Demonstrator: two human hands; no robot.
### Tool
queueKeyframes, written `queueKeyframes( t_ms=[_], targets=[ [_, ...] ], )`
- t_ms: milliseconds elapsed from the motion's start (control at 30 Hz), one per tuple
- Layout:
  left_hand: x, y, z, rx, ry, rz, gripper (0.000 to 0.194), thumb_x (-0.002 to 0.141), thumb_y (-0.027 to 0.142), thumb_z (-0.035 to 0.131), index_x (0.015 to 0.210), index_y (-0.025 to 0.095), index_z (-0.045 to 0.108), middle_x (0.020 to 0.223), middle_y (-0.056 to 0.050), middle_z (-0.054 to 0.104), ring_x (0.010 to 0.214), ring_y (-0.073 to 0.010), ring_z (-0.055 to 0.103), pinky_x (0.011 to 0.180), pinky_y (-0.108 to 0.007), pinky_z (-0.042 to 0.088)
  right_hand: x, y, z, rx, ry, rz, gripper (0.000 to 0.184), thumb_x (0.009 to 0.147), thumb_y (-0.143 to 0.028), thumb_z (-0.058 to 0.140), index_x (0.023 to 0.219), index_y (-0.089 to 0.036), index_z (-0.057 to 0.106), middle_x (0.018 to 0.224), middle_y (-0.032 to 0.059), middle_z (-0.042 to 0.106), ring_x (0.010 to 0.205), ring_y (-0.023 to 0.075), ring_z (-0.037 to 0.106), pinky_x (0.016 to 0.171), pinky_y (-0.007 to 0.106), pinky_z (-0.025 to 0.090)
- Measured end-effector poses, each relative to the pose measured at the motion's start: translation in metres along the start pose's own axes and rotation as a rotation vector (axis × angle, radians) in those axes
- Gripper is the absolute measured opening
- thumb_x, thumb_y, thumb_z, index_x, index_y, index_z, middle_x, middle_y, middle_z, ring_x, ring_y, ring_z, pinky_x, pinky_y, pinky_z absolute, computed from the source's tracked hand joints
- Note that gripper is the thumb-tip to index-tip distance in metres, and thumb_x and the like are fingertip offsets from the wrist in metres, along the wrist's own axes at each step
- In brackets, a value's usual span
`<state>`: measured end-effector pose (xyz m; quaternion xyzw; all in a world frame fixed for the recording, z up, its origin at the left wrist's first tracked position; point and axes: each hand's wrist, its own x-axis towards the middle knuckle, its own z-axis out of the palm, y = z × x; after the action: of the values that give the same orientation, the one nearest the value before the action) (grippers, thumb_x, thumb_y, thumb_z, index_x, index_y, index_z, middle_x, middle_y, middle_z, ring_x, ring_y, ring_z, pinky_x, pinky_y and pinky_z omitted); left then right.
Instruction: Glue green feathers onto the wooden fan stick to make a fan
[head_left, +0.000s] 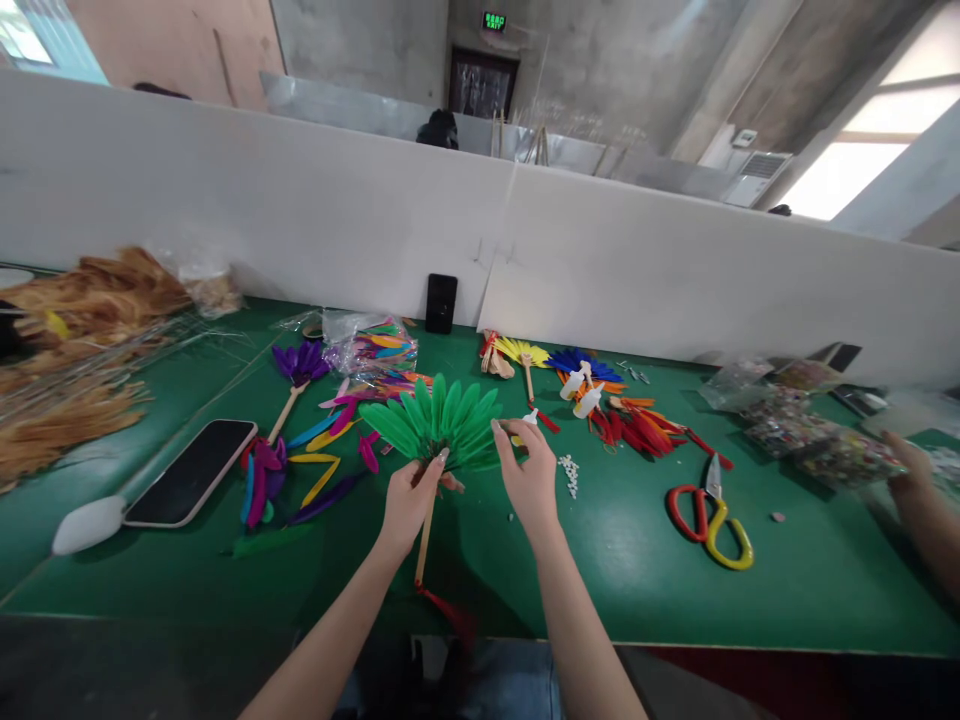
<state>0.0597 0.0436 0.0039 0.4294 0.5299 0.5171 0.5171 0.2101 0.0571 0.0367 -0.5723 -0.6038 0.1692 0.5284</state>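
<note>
Holding the green fan (431, 410) above the front of the table (622, 575), looks well along. Left hand (412, 495) pinches it where feathers meet the handle (424, 545). Right hand (529, 475) is at the fan's right edge, thumb and finger narrow; can't tell if a feather is between them.

Done: feathers spread in a wide arc, handle on, red tassel (452, 612) at its low end. Possibly left: the hub, where thin dark stems look uncovered; fingers hide part of it. No beads visible on it; small white beads (571, 475) lie loose just right of the right hand. Purple fan (300, 362), yellow fan (523, 352) and blue fan (576, 362) lie further back, also spread.

Materials: feathers long, flat, round-tipped, slight sheen. Handle straight, pale, wood-like. Tassel soft, blurred. Bottles (589, 400) white, plastic-looking. Scissors (713, 482): metal blades, one red loop, one yellow. Tabletop smooth, green, semi-gloss.
</note>
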Motion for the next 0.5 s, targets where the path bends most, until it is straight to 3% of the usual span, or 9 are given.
queueKeyframes(
  t_ms=[167,500],
  targets=[
    [0.0015,-0.0019,0.0015,-0.023,0.007,-0.015,0.035,0.073,0.045,0.061,0.058,0.014,0.059,0.054,-0.003,0.066,0.055,-0.0171,0.062,0.050,-0.023,0.044,-0.0018,0.0000,0.0025,-0.009,0.054,0.005,0.024,0.085,-0.036,0.048,0.078,-0.018,0.062,0.082,0.0064,0.063,0.075,0.0173,0.057,0.069,0.029,0.045],
    [0.0012,-0.0040,0.0031,-0.041,-0.005,-0.008,0.034,0.075,0.045,0.059,0.058,0.016,0.057,0.053,-0.002,0.065,0.054,-0.0169,0.062,0.049,-0.023,0.044,-0.0050,-0.0015,0.0005,0.021,0.042,0.057,0.031,0.085,-0.042,0.046,0.079,-0.017,0.063,0.077,0.0058,0.063,0.069,0.0166,0.055,0.056,0.024,0.041]
  ],
)
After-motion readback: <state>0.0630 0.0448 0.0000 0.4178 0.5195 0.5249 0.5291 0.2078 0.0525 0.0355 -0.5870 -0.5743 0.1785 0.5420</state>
